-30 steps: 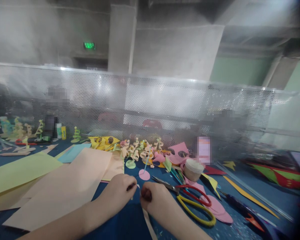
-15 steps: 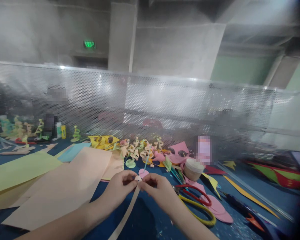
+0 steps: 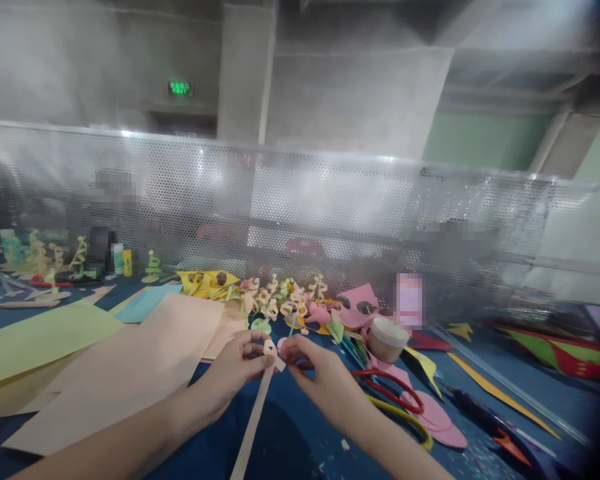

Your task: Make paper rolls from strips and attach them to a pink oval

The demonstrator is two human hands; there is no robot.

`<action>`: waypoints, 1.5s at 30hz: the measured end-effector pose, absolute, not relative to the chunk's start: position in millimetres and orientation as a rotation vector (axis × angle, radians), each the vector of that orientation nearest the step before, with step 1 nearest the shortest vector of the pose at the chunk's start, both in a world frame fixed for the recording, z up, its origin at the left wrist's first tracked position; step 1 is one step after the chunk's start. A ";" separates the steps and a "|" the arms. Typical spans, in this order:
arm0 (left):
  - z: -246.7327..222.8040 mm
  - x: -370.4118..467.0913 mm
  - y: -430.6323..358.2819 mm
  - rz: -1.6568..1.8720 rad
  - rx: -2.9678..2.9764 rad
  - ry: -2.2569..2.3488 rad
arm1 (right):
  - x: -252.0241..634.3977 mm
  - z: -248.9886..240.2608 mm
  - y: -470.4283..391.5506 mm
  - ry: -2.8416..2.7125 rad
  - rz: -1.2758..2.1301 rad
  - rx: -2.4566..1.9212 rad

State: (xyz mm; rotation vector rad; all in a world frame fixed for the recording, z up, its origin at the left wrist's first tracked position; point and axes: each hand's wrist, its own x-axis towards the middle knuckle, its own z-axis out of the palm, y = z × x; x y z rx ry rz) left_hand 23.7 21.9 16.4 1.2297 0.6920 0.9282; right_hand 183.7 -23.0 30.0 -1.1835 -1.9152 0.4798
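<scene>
A long cream paper strip (image 3: 254,420) hangs down over the blue tabletop, its upper end folded into a small loop with a short tail. My left hand (image 3: 237,370) pinches this folded end between thumb and fingers. My right hand (image 3: 317,370) is just to the right of the fold, fingers bent, thumb and forefinger apart, with nothing visible between them. Behind the fingertips, part of a pink paper disc (image 3: 282,344) shows, with a thin blue stick (image 3: 295,321) above it. Red-and-yellow-handled scissors (image 3: 393,393) lie beside my right wrist, partly covered by it.
Peach paper sheets (image 3: 145,360) and a green sheet (image 3: 45,337) cover the left. Several curled paper pieces (image 3: 270,300) stand at the back. To the right are a lidded tub (image 3: 386,339), pink paper ovals (image 3: 437,420) and a dark blue tool (image 3: 485,417). A perforated metal screen (image 3: 325,193) rises behind.
My right hand has come off the folded strip and moved slightly right. My left hand keeps hold, raised slightly, and the fold and its short tail now show. The strip hangs straighter.
</scene>
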 end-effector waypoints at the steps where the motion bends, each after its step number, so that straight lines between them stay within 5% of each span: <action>1: 16.0 23.2 22.6 0.913 1.246 0.698 | 183.8 29.8 -23.4 -1.961 0.432 -1.194; 27: 14.4 24.9 25.0 0.833 1.735 0.709 | 176.7 15.4 -27.7 -2.038 0.025 -1.223; 45: 2.3 22.3 27.3 0.768 1.664 0.631 | 176.0 4.0 -15.9 -1.661 0.840 -1.176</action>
